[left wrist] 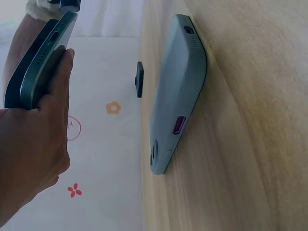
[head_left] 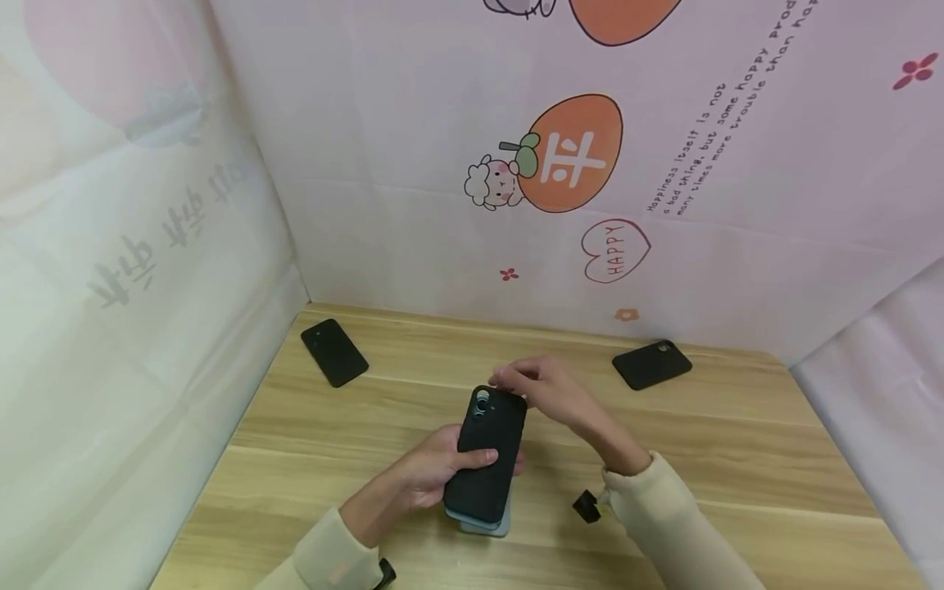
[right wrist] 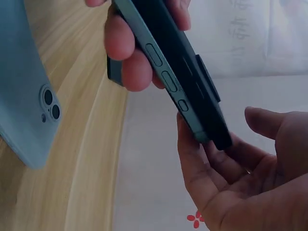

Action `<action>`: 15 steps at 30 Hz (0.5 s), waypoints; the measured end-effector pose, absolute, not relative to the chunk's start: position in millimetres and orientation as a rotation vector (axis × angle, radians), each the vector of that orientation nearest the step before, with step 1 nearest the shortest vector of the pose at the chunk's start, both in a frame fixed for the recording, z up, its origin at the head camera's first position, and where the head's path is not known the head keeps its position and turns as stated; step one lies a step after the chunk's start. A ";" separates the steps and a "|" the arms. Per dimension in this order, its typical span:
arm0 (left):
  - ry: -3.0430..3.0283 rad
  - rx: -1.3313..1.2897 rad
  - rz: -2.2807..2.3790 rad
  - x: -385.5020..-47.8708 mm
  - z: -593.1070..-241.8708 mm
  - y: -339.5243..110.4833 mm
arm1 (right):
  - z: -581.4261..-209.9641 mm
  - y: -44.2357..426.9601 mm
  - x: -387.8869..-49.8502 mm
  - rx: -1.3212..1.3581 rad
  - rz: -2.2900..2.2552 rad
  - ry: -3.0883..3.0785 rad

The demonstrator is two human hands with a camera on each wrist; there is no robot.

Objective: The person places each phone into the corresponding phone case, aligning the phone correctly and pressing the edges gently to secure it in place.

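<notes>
My left hand (head_left: 431, 469) grips a teal phone (right wrist: 161, 65) with a black case (head_left: 483, 483) lying over its back, thumb across the case and fingers along the phone's edge. Seen in the right wrist view, the case (right wrist: 199, 98) sits slightly apart from the phone at the far end. My right hand (head_left: 549, 392) is at the camera end; its fingers touch that end from below while the thumb stands away, as the right wrist view (right wrist: 255, 178) shows. Under the held phone, a light blue phone (left wrist: 178, 82) lies on the table, camera side up (right wrist: 21, 86).
A black case or phone (head_left: 335, 352) lies at the back left of the wooden table (head_left: 723, 459), and a black case (head_left: 652, 365) with a camera opening at the back right. Printed cloth (head_left: 413, 164) hangs behind and at both sides.
</notes>
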State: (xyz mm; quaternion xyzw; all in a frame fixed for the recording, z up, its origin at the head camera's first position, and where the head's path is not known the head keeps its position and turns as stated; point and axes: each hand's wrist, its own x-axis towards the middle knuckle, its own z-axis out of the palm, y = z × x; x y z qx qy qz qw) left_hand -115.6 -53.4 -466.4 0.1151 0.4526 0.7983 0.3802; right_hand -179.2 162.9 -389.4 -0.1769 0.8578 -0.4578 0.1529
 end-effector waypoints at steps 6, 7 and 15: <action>1.127 0.328 2.008 -115.4 -464.0 -52.2 | -390.6 158.8 -184.8 -0.553 -1.309 2.340; 1.127 0.331 2.004 -115.6 -464.2 -52.3 | -391.4 158.6 -185.1 -0.560 -1.314 2.326; 1.141 0.350 1.989 -116.2 -465.4 -52.1 | -394.3 157.7 -186.0 -0.559 -1.334 2.290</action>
